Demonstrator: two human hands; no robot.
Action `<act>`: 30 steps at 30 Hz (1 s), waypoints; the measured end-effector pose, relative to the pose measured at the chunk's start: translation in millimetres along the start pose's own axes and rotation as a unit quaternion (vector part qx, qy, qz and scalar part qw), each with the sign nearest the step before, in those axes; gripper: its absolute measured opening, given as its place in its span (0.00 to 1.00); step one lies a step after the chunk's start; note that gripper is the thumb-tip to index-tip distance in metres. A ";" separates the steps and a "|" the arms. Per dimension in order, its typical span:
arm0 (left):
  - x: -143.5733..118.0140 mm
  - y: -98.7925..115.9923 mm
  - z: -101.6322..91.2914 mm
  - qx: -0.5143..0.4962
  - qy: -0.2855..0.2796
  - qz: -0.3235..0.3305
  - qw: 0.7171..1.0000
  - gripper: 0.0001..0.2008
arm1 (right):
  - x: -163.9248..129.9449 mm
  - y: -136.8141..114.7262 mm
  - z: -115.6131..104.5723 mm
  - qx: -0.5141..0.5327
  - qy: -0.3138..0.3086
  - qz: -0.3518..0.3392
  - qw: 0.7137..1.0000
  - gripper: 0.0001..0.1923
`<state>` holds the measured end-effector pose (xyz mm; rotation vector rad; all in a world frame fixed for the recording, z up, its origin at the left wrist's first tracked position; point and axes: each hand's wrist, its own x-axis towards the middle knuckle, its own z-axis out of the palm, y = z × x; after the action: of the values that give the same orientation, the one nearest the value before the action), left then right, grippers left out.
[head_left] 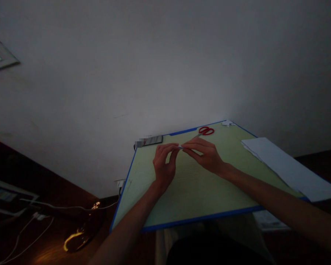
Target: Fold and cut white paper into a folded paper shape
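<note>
- Paper piece (180, 147): we found only a small pale sliver showing between the two sets of fingertips, above the middle of the far half of the green board (193, 191). Its shape, size and folds could not be made out in the dim light.
- Left hand (164, 165): we saw it raised over the board, fingers curled and thumb brought against them, pinched shut on the left end of the paper piece. The palm side was turned away from us, so the exact grip stayed hidden.
- Right hand (205, 154): we saw its fingers stretched toward the left, tips closed on the right end of the same piece. The thumb was hidden beneath the fingers.
- Both forearms ran out of the lower edge of the view.
- Green board: we noted a blue border; its near edge hung over something dark and unreadable, and its right near corner was covered by the white sheets (289, 165).
- White sheets: we saw a stack lying on the right side of the board, overhanging its edge, well apart from the hands.
- Red scissors (206, 130): they lay at the far edge of the board, near the right hand but apart from it; the blades were barely visible.
- Dark flat object (151, 140): it lay past the far left corner; part of it was blurred.
- White cables (30, 221): they trailed over the dark surface at lower left, cut off by the frame.
</note>
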<state>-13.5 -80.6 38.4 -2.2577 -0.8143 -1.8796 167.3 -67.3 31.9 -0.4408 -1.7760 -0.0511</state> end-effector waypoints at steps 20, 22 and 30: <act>-1.4 0.0 0.1 -0.025 -0.017 -0.036 0.999 0.03 | 2.8 -2.2 -2.7 -0.022 -0.010 0.003 1.000 0.08; -1.8 -0.6 0.5 -0.031 -0.021 -0.040 0.998 0.03 | 2.2 -1.0 -2.3 -0.027 -0.009 -0.003 1.000 0.07; -1.8 -3.8 0.9 -0.027 -0.018 -0.052 0.998 0.02 | 1.1 -0.8 -1.1 -0.028 0.000 0.000 1.000 0.07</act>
<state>-14.6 -77.6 35.5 -2.3294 -0.9144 -1.9331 167.9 -68.1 33.4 -0.4817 -1.7788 -0.1019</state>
